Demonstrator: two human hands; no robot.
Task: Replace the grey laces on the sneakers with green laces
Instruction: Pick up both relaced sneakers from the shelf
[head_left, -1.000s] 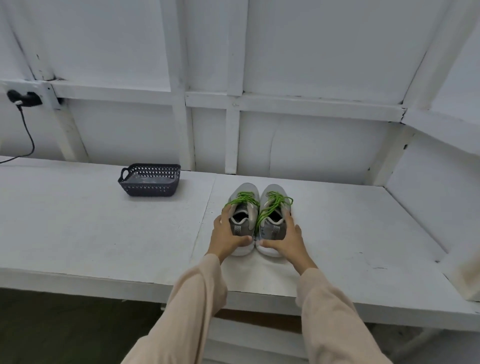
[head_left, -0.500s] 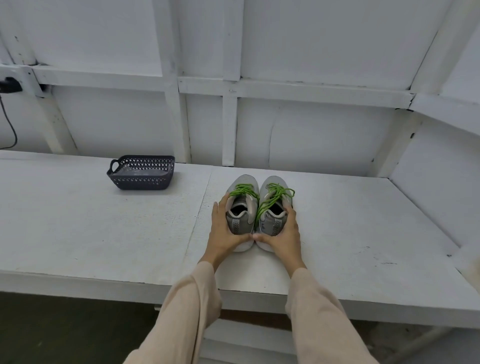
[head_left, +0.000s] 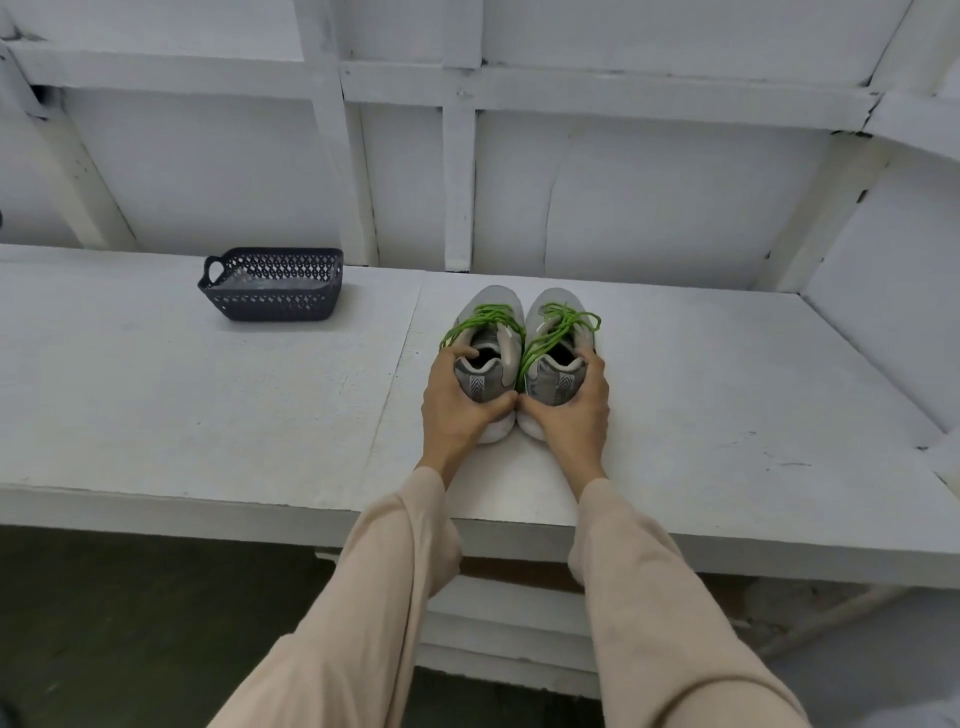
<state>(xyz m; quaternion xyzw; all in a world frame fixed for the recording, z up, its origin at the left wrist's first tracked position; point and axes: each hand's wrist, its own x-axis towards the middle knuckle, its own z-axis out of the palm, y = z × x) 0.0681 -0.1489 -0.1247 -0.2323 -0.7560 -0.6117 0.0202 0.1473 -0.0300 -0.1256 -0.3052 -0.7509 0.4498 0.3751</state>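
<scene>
Two grey sneakers stand side by side on the white bench, toes pointing away from me, both threaded with green laces. My left hand (head_left: 456, 402) grips the heel of the left sneaker (head_left: 487, 338), fingers curled over its collar and thumb across the back. My right hand (head_left: 569, 410) grips the heel of the right sneaker (head_left: 558, 332) the same way. The thumbs meet between the two heels. A loose end of green lace (head_left: 535, 348) trails down between the shoes. No grey laces can be seen on the shoes.
A dark perforated plastic basket (head_left: 272, 284) sits on the bench (head_left: 208, 405) to the far left of the shoes. White framed wall panels close off the back and right side. The bench's front edge is just under my forearms.
Both hands slid from beside the heels to wrap around them, thumbs coming together at the back. The pair stays in about the same spot while the camera tilts down and closer.
</scene>
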